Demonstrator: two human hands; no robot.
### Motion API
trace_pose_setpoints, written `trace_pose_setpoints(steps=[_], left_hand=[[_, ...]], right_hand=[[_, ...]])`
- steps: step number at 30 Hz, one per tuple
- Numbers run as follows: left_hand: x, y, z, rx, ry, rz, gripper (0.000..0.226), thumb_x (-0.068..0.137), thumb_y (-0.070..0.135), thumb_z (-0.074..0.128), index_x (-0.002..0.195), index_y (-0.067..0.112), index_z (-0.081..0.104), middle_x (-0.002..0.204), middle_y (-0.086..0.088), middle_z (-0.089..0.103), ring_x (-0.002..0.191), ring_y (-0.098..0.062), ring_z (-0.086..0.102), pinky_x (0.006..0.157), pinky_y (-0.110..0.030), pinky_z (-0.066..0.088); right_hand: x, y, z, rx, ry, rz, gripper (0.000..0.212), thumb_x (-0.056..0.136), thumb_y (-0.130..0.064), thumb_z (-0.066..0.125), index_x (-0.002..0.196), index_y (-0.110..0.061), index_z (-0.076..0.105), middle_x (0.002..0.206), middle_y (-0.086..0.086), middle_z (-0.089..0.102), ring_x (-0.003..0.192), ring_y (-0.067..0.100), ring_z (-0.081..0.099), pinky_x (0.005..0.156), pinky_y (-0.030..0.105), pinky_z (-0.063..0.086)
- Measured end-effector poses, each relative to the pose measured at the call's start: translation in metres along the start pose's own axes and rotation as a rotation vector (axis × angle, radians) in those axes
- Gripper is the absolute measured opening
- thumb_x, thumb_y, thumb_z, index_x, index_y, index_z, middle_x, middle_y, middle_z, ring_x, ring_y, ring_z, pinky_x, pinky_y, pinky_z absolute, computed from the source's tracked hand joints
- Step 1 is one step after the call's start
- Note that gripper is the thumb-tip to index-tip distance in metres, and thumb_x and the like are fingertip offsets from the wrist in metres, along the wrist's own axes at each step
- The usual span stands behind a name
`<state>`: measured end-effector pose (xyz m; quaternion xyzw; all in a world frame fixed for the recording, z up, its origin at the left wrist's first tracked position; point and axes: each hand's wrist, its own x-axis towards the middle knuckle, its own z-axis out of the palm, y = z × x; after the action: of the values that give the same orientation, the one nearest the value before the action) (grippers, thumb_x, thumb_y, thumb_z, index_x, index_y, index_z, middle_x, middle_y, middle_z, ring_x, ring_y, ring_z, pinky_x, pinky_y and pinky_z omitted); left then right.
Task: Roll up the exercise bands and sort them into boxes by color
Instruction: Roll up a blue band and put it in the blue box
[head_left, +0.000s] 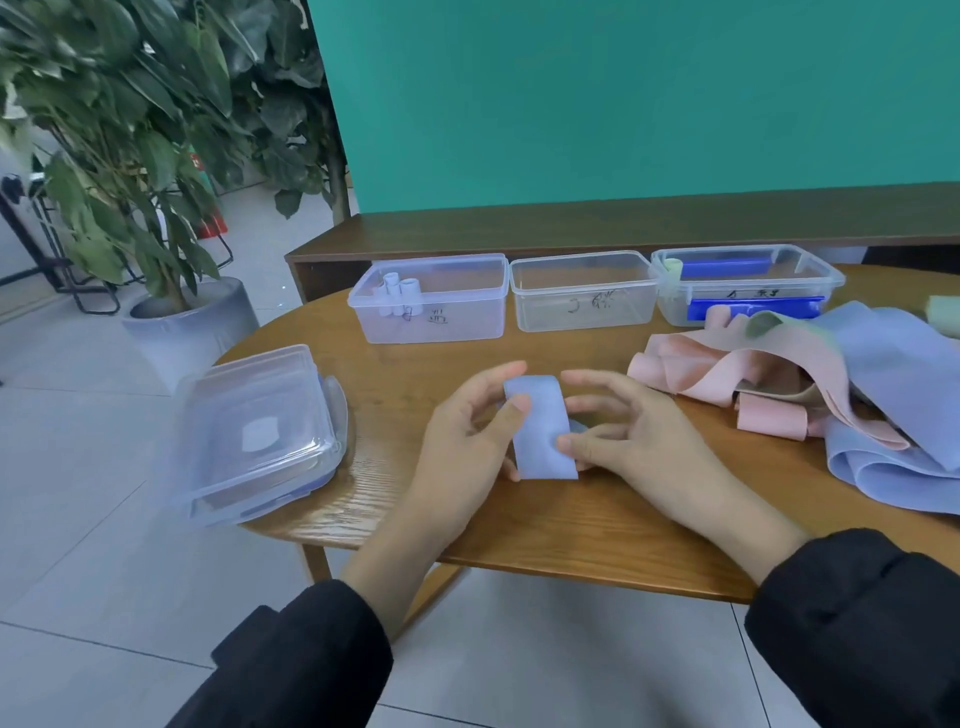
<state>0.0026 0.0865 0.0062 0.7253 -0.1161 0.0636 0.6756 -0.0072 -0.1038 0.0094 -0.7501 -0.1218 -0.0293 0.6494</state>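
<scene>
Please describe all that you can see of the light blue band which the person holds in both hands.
The light blue band is a flat, smooth strip, rubbery in look, seen as an upright rectangle above the round wooden table. The left hand pinches its upper left edge with the thumb; the right hand pinches its lower right edge. A rolled or folded part shows behind it.

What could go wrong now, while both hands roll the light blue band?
The light blue band is pinched only by the fingertips of the left hand and right hand, so the roll may spring loose. The stacked lids overhang the table edge; a nudge might drop them.
</scene>
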Motion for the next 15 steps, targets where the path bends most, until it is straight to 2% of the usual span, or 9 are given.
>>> trace_pose_setpoints(steps=[2, 3, 5, 7, 9, 12, 13, 15], left_hand=[[-0.001, 0.0, -0.001, 0.062, -0.032, 0.012, 0.035, 0.1, 0.021, 0.064, 0.133, 0.033, 0.063, 0.119, 0.004, 0.071, 0.061, -0.019, 0.062, 0.054, -0.032, 0.053], [-0.002, 0.001, -0.001, 0.057, -0.058, 0.016, 0.038, 0.099, 0.02, 0.066, 0.134, 0.034, 0.061, 0.119, 0.002, 0.071, 0.064, -0.021, 0.066, 0.053, -0.032, 0.052], [-0.003, 0.004, 0.0, 0.017, -0.118, 0.024, 0.044, 0.097, 0.013, 0.069, 0.136, 0.031, 0.059, 0.114, -0.003, 0.074, 0.074, -0.025, 0.073, 0.053, -0.033, 0.052], [-0.005, 0.008, 0.004, -0.026, -0.145, 0.049, 0.047, 0.094, 0.007, 0.07, 0.136, 0.026, 0.059, 0.103, -0.007, 0.076, 0.074, -0.025, 0.073, 0.054, -0.033, 0.054], [-0.005, 0.01, 0.005, -0.08, -0.113, 0.062, 0.048, 0.094, 0.003, 0.069, 0.136, 0.022, 0.059, 0.09, -0.011, 0.077, 0.065, -0.019, 0.07, 0.055, -0.03, 0.054], [-0.004, 0.012, 0.005, -0.117, -0.021, 0.068, 0.048, 0.094, 0.004, 0.069, 0.135, 0.024, 0.059, 0.077, -0.015, 0.075, 0.059, -0.016, 0.067, 0.055, -0.028, 0.054], [-0.003, 0.011, 0.005, -0.121, 0.001, 0.077, 0.045, 0.093, 0.005, 0.07, 0.133, 0.025, 0.06, 0.076, -0.016, 0.075, 0.059, -0.018, 0.067, 0.054, -0.028, 0.053], [-0.003, 0.012, 0.004, -0.125, 0.036, 0.091, 0.037, 0.092, 0.007, 0.071, 0.125, 0.022, 0.066, 0.076, -0.016, 0.075, 0.058, -0.019, 0.065, 0.053, -0.029, 0.051]], right_hand=[[0.001, 0.001, 0.003, 0.049, 0.096, -0.049, 0.047, 0.083, -0.006, 0.08, 0.123, -0.025, 0.063, 0.113, -0.004, 0.072, 0.078, 0.019, 0.075, 0.074, 0.024, 0.057], [0.001, 0.0, 0.003, 0.072, 0.146, -0.079, 0.042, 0.084, -0.005, 0.079, 0.119, -0.023, 0.064, 0.11, -0.007, 0.073, 0.081, 0.018, 0.076, 0.074, 0.023, 0.057], [0.001, -0.003, 0.003, 0.08, 0.219, -0.12, 0.029, 0.086, -0.007, 0.077, 0.11, -0.02, 0.065, 0.099, -0.018, 0.075, 0.083, 0.013, 0.075, 0.075, 0.019, 0.056], [0.002, -0.005, 0.001, 0.079, 0.254, -0.136, 0.019, 0.087, -0.01, 0.076, 0.102, -0.015, 0.067, 0.099, -0.022, 0.074, 0.083, 0.011, 0.075, 0.075, 0.02, 0.057], [0.002, -0.006, 0.002, 0.105, 0.246, -0.14, 0.012, 0.087, -0.01, 0.075, 0.097, -0.01, 0.069, 0.111, -0.017, 0.072, 0.082, 0.018, 0.076, 0.072, 0.029, 0.061], [0.003, -0.004, 0.006, 0.108, 0.197, -0.149, 0.009, 0.087, -0.012, 0.076, 0.094, -0.014, 0.07, 0.121, -0.012, 0.067, 0.081, 0.026, 0.075, 0.066, 0.04, 0.062], [0.003, -0.003, 0.007, 0.106, 0.167, -0.157, 0.012, 0.086, -0.015, 0.077, 0.095, -0.016, 0.071, 0.123, -0.011, 0.066, 0.083, 0.028, 0.074, 0.068, 0.043, 0.062], [0.002, -0.002, 0.008, 0.063, 0.094, -0.206, 0.02, 0.081, -0.016, 0.082, 0.098, -0.021, 0.072, 0.126, -0.01, 0.065, 0.093, 0.027, 0.073, 0.081, 0.041, 0.06]])
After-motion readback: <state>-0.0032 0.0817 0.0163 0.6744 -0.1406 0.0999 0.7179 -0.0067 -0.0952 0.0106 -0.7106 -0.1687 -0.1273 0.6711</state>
